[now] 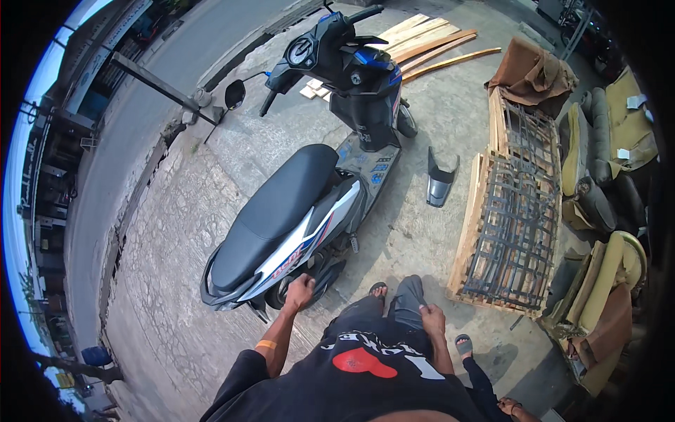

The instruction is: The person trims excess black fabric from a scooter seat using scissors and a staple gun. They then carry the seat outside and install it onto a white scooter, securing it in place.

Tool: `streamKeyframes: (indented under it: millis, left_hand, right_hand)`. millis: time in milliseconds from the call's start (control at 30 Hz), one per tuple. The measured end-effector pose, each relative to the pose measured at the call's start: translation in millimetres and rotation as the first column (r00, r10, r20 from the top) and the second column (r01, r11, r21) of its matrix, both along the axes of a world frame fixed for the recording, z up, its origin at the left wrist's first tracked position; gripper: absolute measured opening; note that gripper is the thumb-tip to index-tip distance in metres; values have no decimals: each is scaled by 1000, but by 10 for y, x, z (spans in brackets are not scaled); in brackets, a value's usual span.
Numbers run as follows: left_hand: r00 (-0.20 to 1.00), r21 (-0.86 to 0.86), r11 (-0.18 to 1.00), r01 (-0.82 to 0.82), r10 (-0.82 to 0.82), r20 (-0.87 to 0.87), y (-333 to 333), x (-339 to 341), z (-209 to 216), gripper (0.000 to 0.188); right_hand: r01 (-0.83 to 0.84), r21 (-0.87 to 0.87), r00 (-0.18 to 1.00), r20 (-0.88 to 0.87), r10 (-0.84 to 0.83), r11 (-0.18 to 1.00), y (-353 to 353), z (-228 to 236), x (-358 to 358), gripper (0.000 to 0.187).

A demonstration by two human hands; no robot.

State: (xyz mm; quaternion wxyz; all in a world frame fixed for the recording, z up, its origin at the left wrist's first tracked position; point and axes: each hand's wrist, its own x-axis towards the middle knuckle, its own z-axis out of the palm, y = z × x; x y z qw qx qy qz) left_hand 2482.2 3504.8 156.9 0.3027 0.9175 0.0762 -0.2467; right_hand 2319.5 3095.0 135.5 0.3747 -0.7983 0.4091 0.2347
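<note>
A scooter point(323, 211) with a black seat point(274, 211) and white, blue and red side panels stands in front of me, its handlebar turned to the far side. My left hand point(299, 292) is closed next to the lower rear side panel, over the rear wheel area. What its fingers hold, if anything, is hidden. My right hand point(433, 321) hangs by my grey trouser leg point(408, 302), its fingers curled, apart from the scooter. Whether they grip anything does not show. A loose grey and black plastic panel point(440, 186) lies on the concrete right of the scooter.
At right lies a wooden frame with woven black straps point(517, 225), brown cloth point(531, 70) over its far end. Old cushions point(598, 141) pile beyond it. Planks point(422, 42) lie behind the scooter. Another person's sandalled foot point(463, 344) is close on my right. A road runs left.
</note>
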Motion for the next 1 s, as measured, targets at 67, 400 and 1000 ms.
streamKeyframes:
  millis: [67, 400, 1000]
  left_hand:
    - [894, -1, 927, -376, 363, 261, 60, 713, 208, 28]
    - [923, 29, 992, -121, 101, 371, -1253, 2640, -582, 46]
    - [790, 914, 289, -286, -468, 396, -1324, 3479, -1659, 82]
  right_hand:
    - [-347, 16, 937, 47, 346, 938, -240, 410, 740, 39]
    - [-941, 77, 331, -10, 944, 331, -1148, -1095, 4417, 35]
    - [-927, -315, -353, 542, 763, -205, 1437, -4400, 7855, 37]
